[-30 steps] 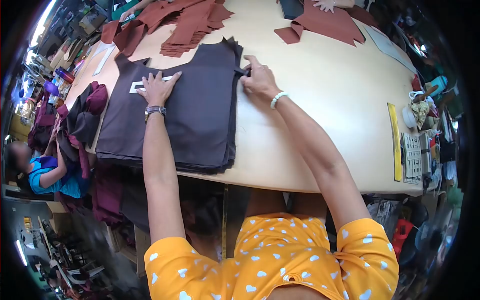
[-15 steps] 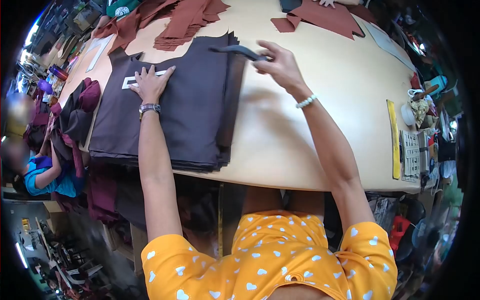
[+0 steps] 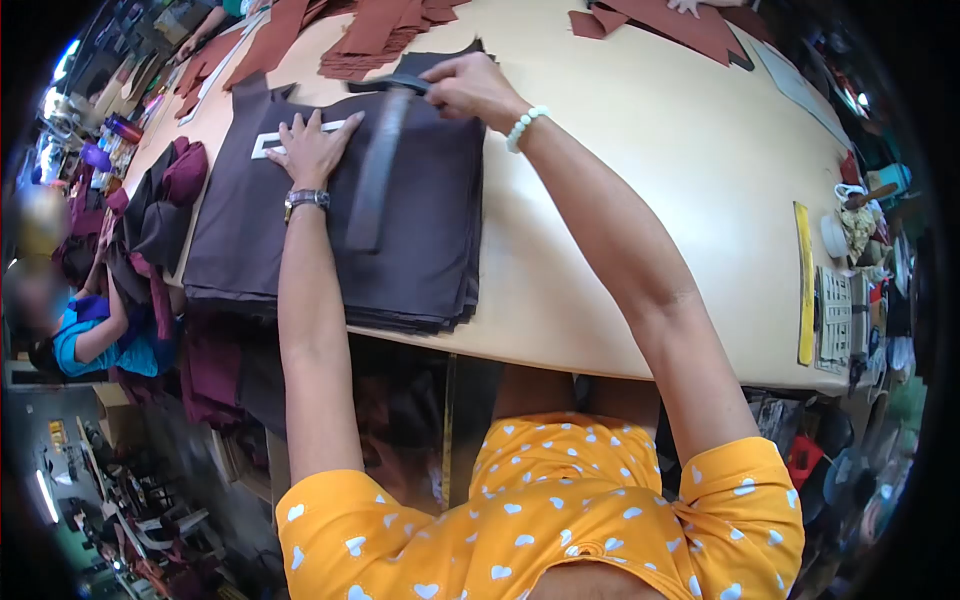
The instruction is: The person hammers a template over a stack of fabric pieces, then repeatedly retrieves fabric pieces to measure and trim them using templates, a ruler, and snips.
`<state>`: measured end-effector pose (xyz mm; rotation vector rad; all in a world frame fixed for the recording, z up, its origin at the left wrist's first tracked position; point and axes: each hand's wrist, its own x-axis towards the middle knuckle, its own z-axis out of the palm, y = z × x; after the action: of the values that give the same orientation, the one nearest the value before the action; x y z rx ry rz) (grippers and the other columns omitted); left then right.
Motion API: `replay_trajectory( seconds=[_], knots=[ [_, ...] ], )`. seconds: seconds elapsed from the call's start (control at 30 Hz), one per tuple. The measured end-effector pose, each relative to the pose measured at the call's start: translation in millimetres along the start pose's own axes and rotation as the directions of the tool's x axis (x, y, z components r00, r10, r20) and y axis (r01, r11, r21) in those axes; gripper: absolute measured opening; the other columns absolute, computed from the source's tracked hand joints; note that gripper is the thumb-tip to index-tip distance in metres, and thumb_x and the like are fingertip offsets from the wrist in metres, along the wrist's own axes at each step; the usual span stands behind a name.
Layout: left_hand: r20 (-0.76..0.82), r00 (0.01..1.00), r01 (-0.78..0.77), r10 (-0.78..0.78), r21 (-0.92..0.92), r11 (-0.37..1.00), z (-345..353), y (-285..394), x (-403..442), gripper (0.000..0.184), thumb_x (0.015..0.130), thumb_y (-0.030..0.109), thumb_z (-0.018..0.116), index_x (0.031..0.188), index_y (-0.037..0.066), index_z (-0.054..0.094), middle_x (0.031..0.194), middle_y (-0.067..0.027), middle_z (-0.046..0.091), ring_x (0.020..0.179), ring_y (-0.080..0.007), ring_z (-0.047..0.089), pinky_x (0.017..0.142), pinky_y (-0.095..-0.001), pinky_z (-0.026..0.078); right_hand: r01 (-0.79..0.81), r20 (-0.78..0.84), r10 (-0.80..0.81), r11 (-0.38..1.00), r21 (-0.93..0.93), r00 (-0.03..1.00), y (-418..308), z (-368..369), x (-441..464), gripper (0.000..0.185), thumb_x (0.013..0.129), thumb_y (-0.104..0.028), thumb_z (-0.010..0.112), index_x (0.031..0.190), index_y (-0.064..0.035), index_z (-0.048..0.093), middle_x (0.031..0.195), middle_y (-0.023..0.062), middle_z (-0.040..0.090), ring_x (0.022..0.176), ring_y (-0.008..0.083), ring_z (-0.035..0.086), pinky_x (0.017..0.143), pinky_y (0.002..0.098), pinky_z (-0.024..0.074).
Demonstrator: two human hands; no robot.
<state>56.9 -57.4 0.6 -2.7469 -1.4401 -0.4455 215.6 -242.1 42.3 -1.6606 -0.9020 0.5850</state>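
My left hand (image 3: 313, 148) lies with spread fingers on a white rectangular template (image 3: 265, 147), on top of a stack of dark cut fabric (image 3: 420, 230). My right hand (image 3: 470, 88) is closed round a dark curved tool (image 3: 385, 83) and is over the stack's upper right part. From near that tool a long greyish strip (image 3: 375, 185), blurred, slants down over the fabric. Whether the strip is part of the tool, I cannot tell.
Rust-red fabric pieces (image 3: 375, 40) lie at the table's far side, near a co-worker's hand (image 3: 686, 5). A yellow ruler (image 3: 803, 285) and a slotted template (image 3: 833, 318) lie at right. Another person in blue (image 3: 95, 335) handles maroon fabric at left.
My right hand has moved left from beside the stack to above it with the dark tool. A greyish strip now shows over the fabric. My left hand stays on the white template.
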Motion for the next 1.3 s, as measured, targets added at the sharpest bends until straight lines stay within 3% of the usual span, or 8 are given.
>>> replay_trajectory(
  seconds=[0.07, 0.23, 0.37, 0.47, 0.53, 0.73, 1.0, 1.3],
  knots=[
    [-0.015, 0.999, -0.028, 0.028, 0.037, 0.999, -0.2, -0.3, -0.5, 0.088, 0.07, 0.078, 0.045, 0.13, 0.014, 0.049, 0.141, -0.0148, 0.037, 0.135, -0.0344, 0.022, 0.102, -0.0658, 0.01, 0.101, -0.066, -0.144, 0.893, -0.439, 0.987, 26.9, -4.1, 0.4, 0.037, 0.065, -0.014, 0.057, 0.1, -0.01, 0.07, 0.092, 0.0177, 0.067, 0.086, 0.0315, 0.065, 0.085, 0.0362, 0.0492],
    [-0.245, 0.959, -0.169, 0.14, -0.103, 0.98, 23.8, -21.4, 16.5, 0.073, 0.076, 0.066, 0.053, 0.122, 0.01, 0.056, 0.131, -0.0154, 0.048, 0.126, -0.0331, 0.039, 0.1, -0.0576, 0.027, 0.277, -0.008, -0.337, 0.788, -0.55, 0.941, 56.3, -7.1, -82.5, 0.071, 0.07, -0.029, 0.074, 0.129, -0.0041, 0.045, 0.12, 0.0201, 0.049, 0.102, 0.0311, 0.055, 0.088, 0.038, 0.0451],
    [-0.204, 0.978, -0.178, -0.052, -0.931, 0.318, -46.0, -60.1, -25.2, 0.068, 0.083, 0.029, 0.064, 0.134, -0.005, 0.036, 0.126, -0.0248, 0.05, 0.12, -0.0294, 0.046, 0.099, -0.0354, 0.036, 0.273, 0.15, -0.232, 0.886, -0.375, 0.961, 36.2, -3.6, -189.0, 0.055, 0.074, -0.016, 0.07, 0.123, 0.0003, 0.05, 0.114, 0.0167, 0.053, 0.091, 0.0267, 0.058, 0.079, 0.0325, 0.0493],
    [-0.548, 0.81, -0.18, -0.21, -0.573, 0.799, -54.2, -140.1, -91.3, 0.088, 0.083, 0.034, 0.066, 0.143, -0.001, 0.011, 0.131, -0.0198, 0.047, 0.125, -0.0276, 0.042, 0.105, -0.0333, 0.03, 0.335, 0.178, -0.289, 0.707, -0.622, 0.941, 26.9, -5.8, -260.0, 0.041, 0.078, -0.012, 0.066, 0.115, 0.0006, 0.056, 0.12, 0.0163, 0.052, 0.105, 0.0302, 0.054, 0.092, 0.0366, 0.043],
    [-0.637, 0.682, -0.146, -0.359, -0.6, 0.786, -20.3, -203.8, -159.6, 0.039, 0.083, 0.018, 0.063, 0.117, 0.001, 0.056, 0.114, -0.0159, 0.061, 0.106, -0.0235, 0.059, 0.089, -0.0299, 0.045, 0.284, 0.074, -0.309, 0.719, -0.634, 0.948, 31.0, -6.1, -295.0, 0.033, 0.079, -0.01, 0.064, 0.11, 0.0, 0.059, 0.12, 0.0155, 0.053, 0.105, 0.0304, 0.054, 0.092, 0.0376, 0.0419],
    [-0.043, 0.713, 0.664, -0.7, -0.281, 0.693, 79.6, -280.6, -337.1, 0.034, 0.078, 0.022, 0.064, 0.11, 0.009, 0.062, 0.103, -0.0145, 0.065, 0.098, -0.0315, 0.061, 0.085, -0.0402, 0.047, 0.247, -0.045, -0.422, 0.61, -0.753, 0.906, 34.8, 4.5, -311.3, 0.022, 0.081, -0.009, 0.062, 0.102, -0.0024, 0.064, 0.11, 0.0111, 0.06, 0.103, 0.0279, 0.056, 0.089, 0.0366, 0.0424],
    [0.317, 0.746, 0.593, -0.585, 0.082, 0.801, 117.7, -279.2, -355.9, 0.041, 0.075, 0.015, 0.06, 0.115, 0.009, 0.059, 0.104, -0.0217, 0.062, 0.098, -0.0391, 0.058, 0.084, -0.0467, 0.048, 0.261, -0.009, -0.466, 0.51, -0.819, 0.885, 36.7, 10.9, -307.2, 0.019, 0.083, -0.008, 0.061, 0.101, -0.0025, 0.065, 0.107, 0.0095, 0.062, 0.101, 0.0266, 0.057, 0.088, 0.0364, 0.0429],
    [0.241, 0.81, 0.568, -0.534, -0.1, 0.817, 126.8, -303.2, -365.9, 0.028, 0.075, 0.013, 0.062, 0.103, 0.01, 0.065, 0.093, -0.0163, 0.066, 0.091, -0.0353, 0.062, 0.08, -0.0436, 0.049, 0.262, 0.012, -0.477, 0.461, -0.848, 0.879, 33.3, 13.6, -305.8, 0.019, 0.083, -0.006, 0.059, 0.101, -0.0019, 0.064, 0.106, 0.0096, 0.063, 0.1, 0.0272, 0.057, 0.087, 0.0366, 0.0436]
  ],
)
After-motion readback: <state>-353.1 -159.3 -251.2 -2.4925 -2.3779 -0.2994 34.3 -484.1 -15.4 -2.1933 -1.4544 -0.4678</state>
